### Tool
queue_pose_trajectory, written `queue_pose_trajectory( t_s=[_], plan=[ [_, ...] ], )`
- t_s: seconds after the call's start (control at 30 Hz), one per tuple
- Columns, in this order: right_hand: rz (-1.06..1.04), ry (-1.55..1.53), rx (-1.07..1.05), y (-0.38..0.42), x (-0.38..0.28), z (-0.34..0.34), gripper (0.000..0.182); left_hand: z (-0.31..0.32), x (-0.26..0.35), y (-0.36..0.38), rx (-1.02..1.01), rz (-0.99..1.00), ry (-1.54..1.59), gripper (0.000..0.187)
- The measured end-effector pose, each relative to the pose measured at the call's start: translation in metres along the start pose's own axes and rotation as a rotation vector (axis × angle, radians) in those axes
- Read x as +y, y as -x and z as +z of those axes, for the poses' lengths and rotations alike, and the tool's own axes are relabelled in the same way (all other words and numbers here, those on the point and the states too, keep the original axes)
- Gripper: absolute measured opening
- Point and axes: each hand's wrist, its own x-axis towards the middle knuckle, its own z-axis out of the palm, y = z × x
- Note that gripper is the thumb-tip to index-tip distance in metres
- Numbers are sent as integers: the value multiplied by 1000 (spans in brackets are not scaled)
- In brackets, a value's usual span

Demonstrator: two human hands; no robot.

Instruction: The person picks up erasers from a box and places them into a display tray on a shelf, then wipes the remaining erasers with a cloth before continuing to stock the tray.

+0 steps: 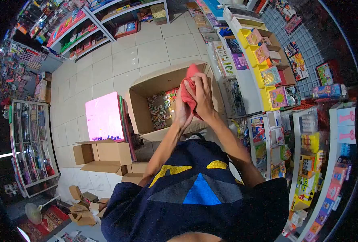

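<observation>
A crumpled red cloth [192,70] is bunched between my two hands, over the right part of a big open cardboard box [137,108]. My right hand [204,99] wraps its fingers round the cloth from the right side. Against the cloth's left side my left hand [182,113] is pressed, its fingers partly hidden behind the fabric. Inside the box, many small colourful packets [158,112] lie scattered over the bottom. Whatever the cloth may cover is hidden.
Left of the box stands a pink pack [103,117] and a smaller open carton [106,155]. Torn cardboard [82,213] lies lower left, near a fan [34,213]. Yellow bins [265,92] and stocked shelves line the right; more shelving [86,32] stands across the tiled floor.
</observation>
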Motion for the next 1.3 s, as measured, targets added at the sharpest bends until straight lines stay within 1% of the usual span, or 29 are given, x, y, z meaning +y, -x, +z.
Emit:
queue_pose_trajectory(
  t_s=[0.07, 0.17, 0.27, 0.37, 0.4, 0.5, 0.53, 0.57, 0.63, 0.67, 0.77, 0.8, 0.9, 0.93, 1.03, 1.07, 1.17, 1.2, 1.3],
  plan=[
    [-22, -30, 14, -3, 1, 2, 19, -3, -2, -2, 36, -26, 37, 42],
    [-42, 11, 58, 0, 12, 14, 19, -2, 0, -2, 27, -55, 112, 43],
    [34, -94, 201, 1, 8, 14, 19, 1, -1, -7, 103, 10, -3, 42],
    [104, -54, 263, 2, 17, 23, 22, -5, -1, -12, 104, -11, -44, 39],
    [141, -72, 269, 3, 21, 26, 17, -1, 1, -13, 126, -5, -71, 37],
    [321, -256, 294, 5, 37, 28, 23, 5, -2, -17, 49, 27, 76, 36],
    [572, -486, 306, 6, 54, 32, 31, -6, -7, -22, 33, 27, 96, 35],
    [572, -688, 308, 16, 68, 28, 32, -15, -13, -27, 59, 79, 102, 35],
    [563, -1097, 300, 19, 58, 14, 35, -16, -11, -31, 116, 188, 112, 34],
    [572, -986, 236, 17, 52, 14, 37, -17, -11, -30, 88, 174, 118, 34],
    [583, -643, 63, -3, 10, 15, 50, -2, -18, -19, 195, 165, -278, 25],
    [302, -366, 127, 1, 7, 19, 49, -7, -15, -22, 175, 294, -642, 29],
    [429, -632, 100, -3, 14, 23, 49, -9, -7, -27, 16, 514, -1041, 36],
    [461, -599, 91, -1, 16, 23, 46, -5, -6, -26, 4, 520, -987, 40],
    [719, -1003, 90, -3, 0, 11, 39, 7, 10, -22, -80, 572, -1155, 51],
    [803, -1090, 163, -9, -14, 5, 30, -4, 12, -29, -157, 730, -1400, 54],
    [787, -1056, 267, -7, -10, 10, 27, 9, 26, -25, -206, 741, -1536, 55],
    [760, -1028, 265, -7, -8, 10, 24, 6, 29, -27, -225, 705, -1578, 54],
    [859, -1143, 218, 1, 0, 11, 27, -6, 33, -31, -281, 731, -1630, 52]
  ],
)
